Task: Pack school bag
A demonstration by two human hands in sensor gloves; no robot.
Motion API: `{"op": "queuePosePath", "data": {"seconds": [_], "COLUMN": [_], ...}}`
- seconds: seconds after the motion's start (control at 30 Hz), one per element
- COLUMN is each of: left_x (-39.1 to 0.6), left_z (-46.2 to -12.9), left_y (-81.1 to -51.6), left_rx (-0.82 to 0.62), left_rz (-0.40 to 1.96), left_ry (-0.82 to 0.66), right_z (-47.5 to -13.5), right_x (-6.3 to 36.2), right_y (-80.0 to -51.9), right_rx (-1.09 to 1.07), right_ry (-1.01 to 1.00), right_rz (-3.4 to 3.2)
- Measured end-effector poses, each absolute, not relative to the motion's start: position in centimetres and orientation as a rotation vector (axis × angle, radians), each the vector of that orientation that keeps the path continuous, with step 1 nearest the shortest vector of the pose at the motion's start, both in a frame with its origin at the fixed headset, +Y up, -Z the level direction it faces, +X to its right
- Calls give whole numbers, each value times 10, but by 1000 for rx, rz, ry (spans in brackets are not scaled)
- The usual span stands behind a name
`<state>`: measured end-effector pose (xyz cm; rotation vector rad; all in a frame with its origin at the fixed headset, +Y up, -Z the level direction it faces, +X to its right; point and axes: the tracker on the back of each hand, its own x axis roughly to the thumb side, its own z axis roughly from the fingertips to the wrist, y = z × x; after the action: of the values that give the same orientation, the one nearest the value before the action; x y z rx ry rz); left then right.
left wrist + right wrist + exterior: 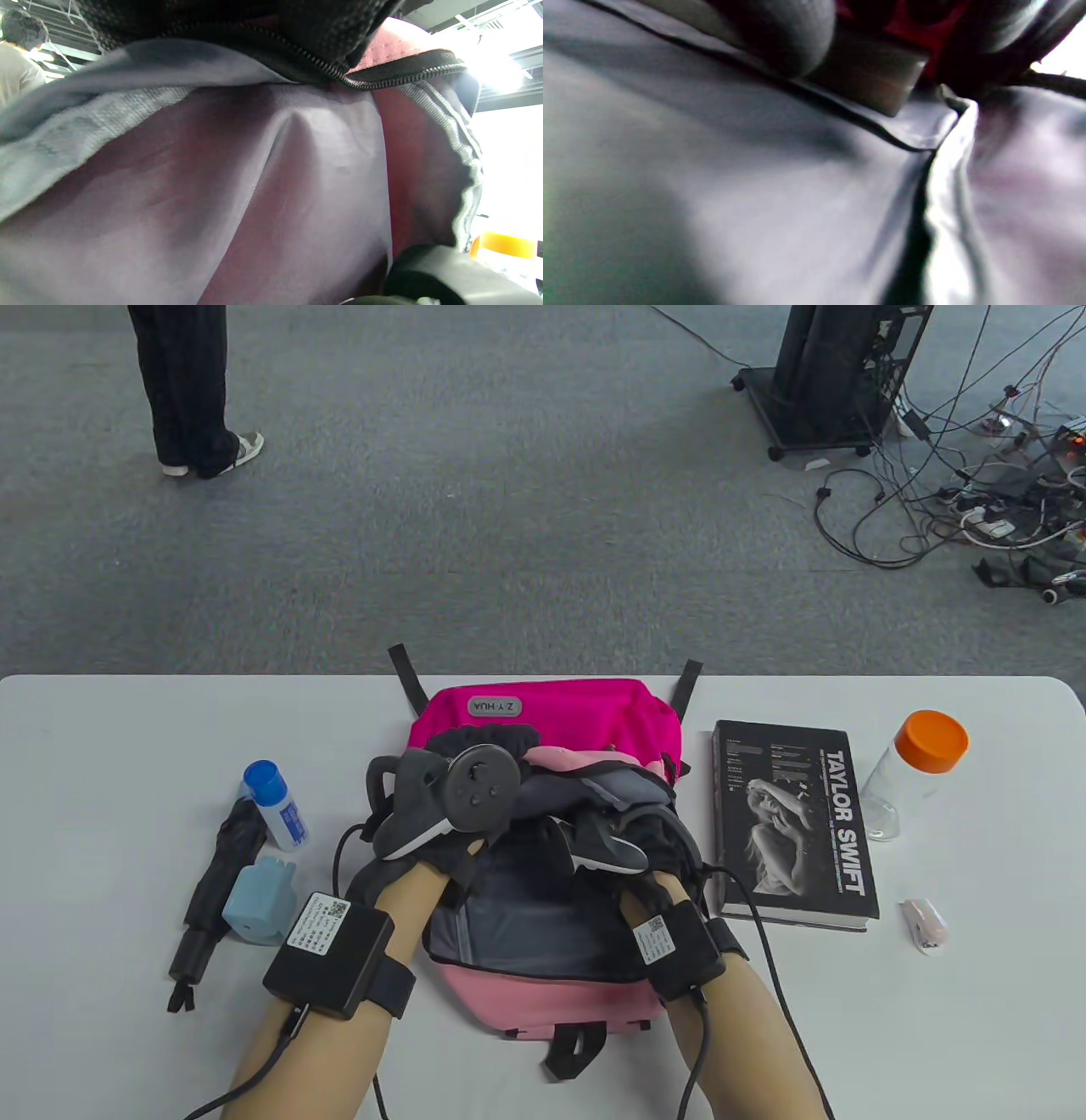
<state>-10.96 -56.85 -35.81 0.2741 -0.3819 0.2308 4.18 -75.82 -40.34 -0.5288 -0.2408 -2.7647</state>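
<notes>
A pink backpack point(551, 712) lies open in the middle of the white table, its grey lining point(526, 899) showing. My left hand point(462, 823) is at the left of the bag's mouth and grips the zipped edge of the flap point(373, 80), lifting it; the left wrist view looks into the grey lining point(254, 190). My right hand point(619, 857) reaches into the mouth on the right. Its fingers are hidden by the tracker and the fabric, and the right wrist view shows only blurred lining point(755, 190).
Right of the bag lie a black Taylor Swift book point(793, 823), a clear bottle with an orange cap point(916, 772) and a small pale pink item point(923, 923). To the left are a blue-capped white bottle point(276, 802), a black folded umbrella point(212, 882) and a light blue object point(259, 899).
</notes>
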Motion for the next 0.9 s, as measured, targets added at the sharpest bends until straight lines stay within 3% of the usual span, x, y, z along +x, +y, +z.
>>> {"op": "queuePosePath", "data": {"seconds": [0.1, 0.23, 0.43, 0.5, 0.6, 0.73, 0.8, 0.9], "left_x": [-108, -103, -104, -104, -102, -101, -101, -101], "left_z": [-362, -367, -371, -370, -365, -359, -359, -358], "left_y": [-573, -579, -583, -584, -584, -587, -590, -592], "left_rx": [265, 260, 259, 258, 267, 270, 260, 247], "left_rz": [222, 188, 178, 174, 155, 116, 111, 105], "left_ry": [-374, -360, -340, -335, -343, -358, -357, -357], "right_z": [-385, -354, -321, -325, -337, -355, -360, -363], "right_x": [44, 59, 107, 136, 174, 225, 253, 277], "right_y": [-744, -710, -654, -643, -647, -684, -705, -727], "right_rx": [-664, -936, -1020, -834, -452, 135, 553, 806], "right_ry": [-202, -368, -260, -122, 9, -80, -132, -212], "right_rz": [-2774, -2921, -3134, -3191, -3135, -3046, -3013, -3119]}}
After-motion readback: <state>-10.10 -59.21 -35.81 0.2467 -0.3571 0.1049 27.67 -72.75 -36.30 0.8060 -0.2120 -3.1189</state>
